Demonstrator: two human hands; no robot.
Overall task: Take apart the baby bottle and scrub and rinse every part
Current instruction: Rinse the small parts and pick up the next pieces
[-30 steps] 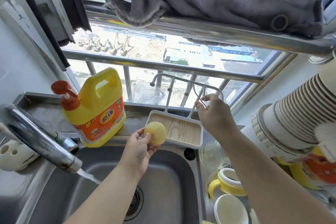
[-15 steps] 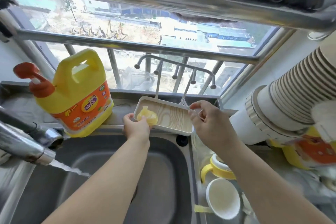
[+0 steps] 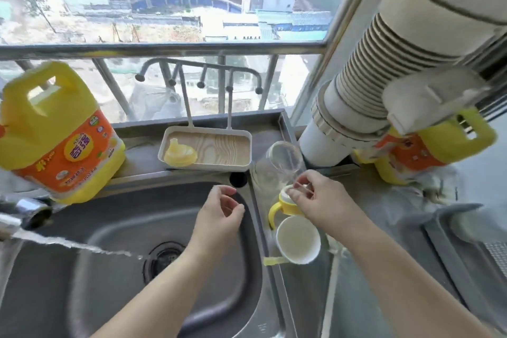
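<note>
From where I'm watching, the steel sink point(image 3: 68, 269) is my landmark. Behind its back rim sits the white drying tray point(image 3: 247, 149) with the wood-grain floor, and the yellow silicone nipple point(image 3: 179, 153) lies in the tray's left end. My left hand point(image 3: 219, 217) hangs over the sink's back right corner, grip relaxed — fingers loosely curled, nothing in them. Right hand point(image 3: 315, 200) is just right of the sink, fingertips pinching something small and pale at the top of the yellow handled collar point(image 3: 285, 207); it's too blurred for me to say what. The clear bottle body point(image 3: 279, 164) stands just behind that hand, and a white cup point(image 3: 297, 241) lies on the bench in front of the collar.

Tap point(image 3: 24, 214) at the sink's left is running, stream arcing toward the drain point(image 3: 164, 258). Yellow detergent jug point(image 3: 57, 132) on the back-left ledge has an orange label with Chinese characters — too blurred to read. A second jug point(image 3: 439, 151) sits far right, under stacked paper cups point(image 3: 384, 68).
</note>
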